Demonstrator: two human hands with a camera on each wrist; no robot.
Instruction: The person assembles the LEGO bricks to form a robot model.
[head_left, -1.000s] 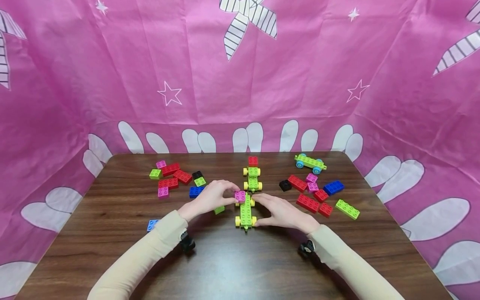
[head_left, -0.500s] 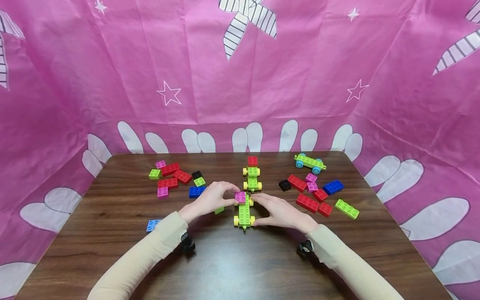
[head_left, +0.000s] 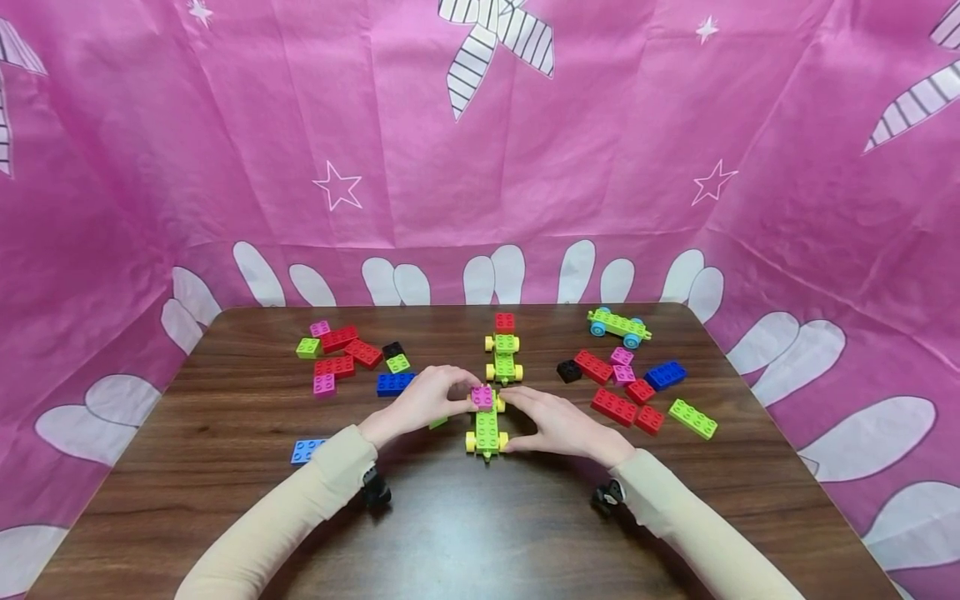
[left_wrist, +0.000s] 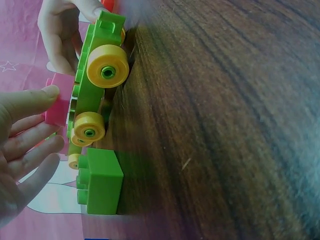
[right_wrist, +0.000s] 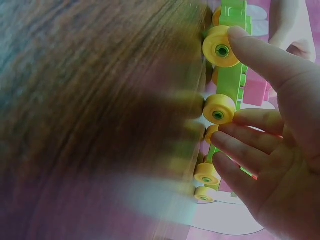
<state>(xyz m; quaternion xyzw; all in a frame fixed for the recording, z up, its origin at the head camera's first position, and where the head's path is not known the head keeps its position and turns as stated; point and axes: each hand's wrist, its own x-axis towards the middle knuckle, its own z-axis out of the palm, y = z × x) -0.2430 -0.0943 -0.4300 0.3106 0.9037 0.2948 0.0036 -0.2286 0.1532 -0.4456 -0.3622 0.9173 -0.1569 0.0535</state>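
My left hand [head_left: 422, 402] pinches a pink toy brick [head_left: 482, 397] between thumb and fingers, over the far end of a lime green wheeled car base [head_left: 487, 429]. In the left wrist view the pink brick [left_wrist: 61, 98] is right at the studs; whether it is locked on I cannot tell. My right hand [head_left: 558, 425] touches the base's yellow wheels from the right. In the right wrist view the thumb lies on the near wheel [right_wrist: 221, 46] and a straight finger meets the far wheel [right_wrist: 219, 109]. A green brick [left_wrist: 102, 182] stands beside the base, partly behind my left hand in the head view.
Beyond lies another yellow-wheeled green base [head_left: 506, 358], with a red brick [head_left: 505, 322] at its far end. Several loose bricks flank it, including a blue brick [head_left: 395, 383] and a red brick [head_left: 614, 407]. A blue-wheeled base [head_left: 619, 326] stands back right.
The car base has shifted slightly left under my right hand. My left hand has moved the pink brick slightly right and nearer, more squarely over the base.
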